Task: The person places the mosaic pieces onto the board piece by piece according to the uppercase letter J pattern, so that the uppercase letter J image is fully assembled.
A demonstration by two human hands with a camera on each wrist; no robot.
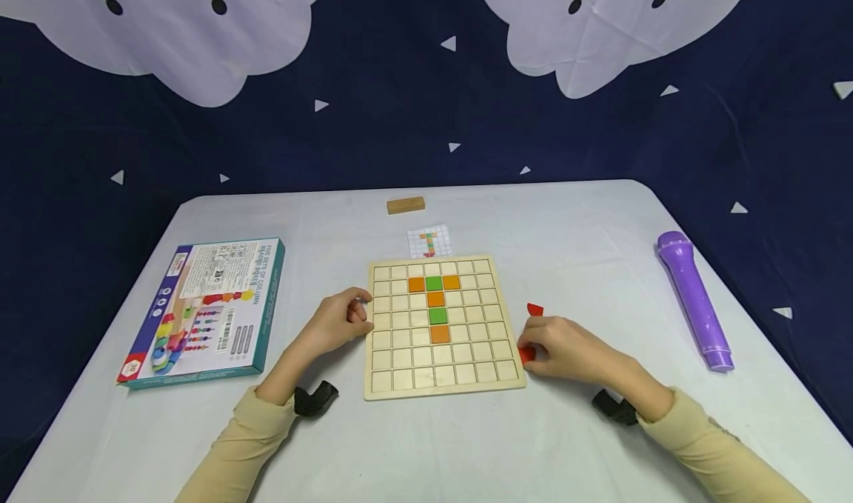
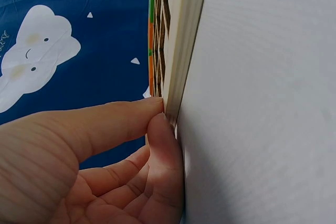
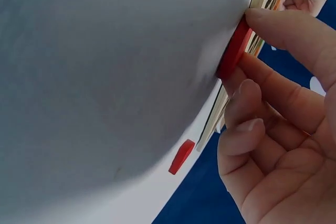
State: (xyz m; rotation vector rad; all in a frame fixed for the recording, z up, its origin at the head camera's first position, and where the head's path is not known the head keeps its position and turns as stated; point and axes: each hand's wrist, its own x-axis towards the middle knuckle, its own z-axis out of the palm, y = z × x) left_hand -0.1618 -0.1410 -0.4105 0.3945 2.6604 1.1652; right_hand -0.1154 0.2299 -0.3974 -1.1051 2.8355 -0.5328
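A wooden grid board lies in the middle of the table, with orange and green square tiles set in a T shape. At its left edge my left hand touches the rim with thumb and index fingertips, also close up in the left wrist view. My right hand pinches a flat red piece between thumb and fingers, right beside the board's right edge. A second red piece lies on the table just beyond that hand; in the head view the fingers partly cover both.
A small pattern card lies behind the board, with a wooden block farther back. To the left is a flat toy box; to the right, a purple tube-shaped thing. A dark cloth hangs behind the table.
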